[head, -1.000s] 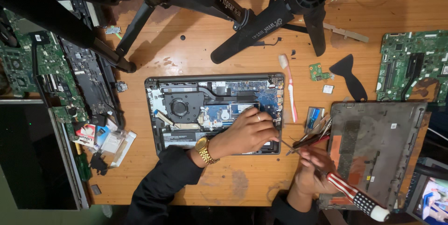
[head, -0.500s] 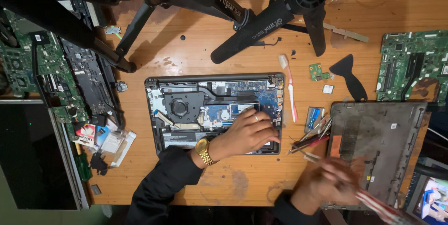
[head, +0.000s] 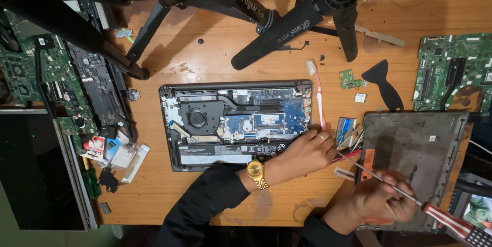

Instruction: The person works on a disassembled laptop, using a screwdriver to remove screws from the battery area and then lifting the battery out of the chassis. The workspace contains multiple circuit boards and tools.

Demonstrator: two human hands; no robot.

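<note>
An opened laptop base (head: 230,124) lies in the middle of the wooden table, its fan, battery and blue board showing. My left hand (head: 305,153), with a gold watch on the wrist, rests on the base's lower right corner, fingers curled and touching the edge. My right hand (head: 382,201) grips a long screwdriver (head: 389,188) with a red, white and blue handle. The screwdriver's thin shaft points up and left toward my left hand. A white and pink toothbrush (head: 318,93) lies along the laptop's right edge.
A grey laptop bottom cover (head: 425,144) lies right of my hands. Small tools (head: 348,137) sit between it and the laptop. Green circuit boards (head: 451,67) lie far right and far left (head: 31,78). A black pry tool (head: 384,83) and tripod legs (head: 287,32) occupy the back.
My right hand has moved right and down with the screwdriver, its tip now drawn away from the laptop. My left hand has slid to the laptop's right corner.
</note>
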